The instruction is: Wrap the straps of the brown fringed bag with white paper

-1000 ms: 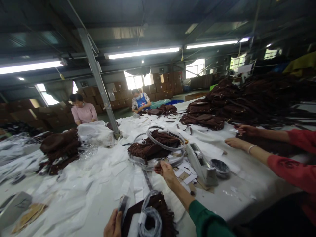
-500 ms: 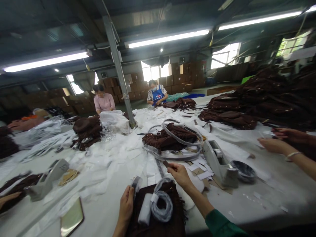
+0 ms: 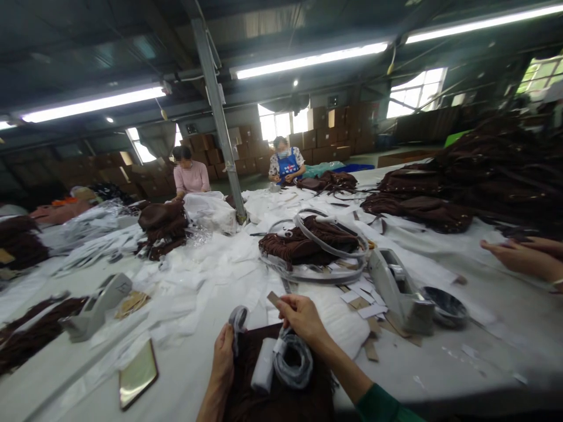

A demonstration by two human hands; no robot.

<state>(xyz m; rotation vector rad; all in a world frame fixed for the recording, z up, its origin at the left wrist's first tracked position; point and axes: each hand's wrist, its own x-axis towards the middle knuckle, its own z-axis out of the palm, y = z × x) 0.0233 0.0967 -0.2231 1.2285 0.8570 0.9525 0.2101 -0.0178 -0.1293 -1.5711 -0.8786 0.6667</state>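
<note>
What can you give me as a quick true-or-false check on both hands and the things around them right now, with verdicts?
1. The right hand pinches a small flat brownish piece. True.

2. The left hand holds a pair of scissors. False: it holds a grey plastic-looking loop.

3. A white cylindrical roll lies on dark brown fabric, beside a grey wrapped coil. True.

4. Both grey tape dispensers stand left of the left hand. False: one dispenser does; the other dispenser stands right of the right hand.

5. A shiny gold-toned rectangular slab lies left of the left hand. True.
</note>
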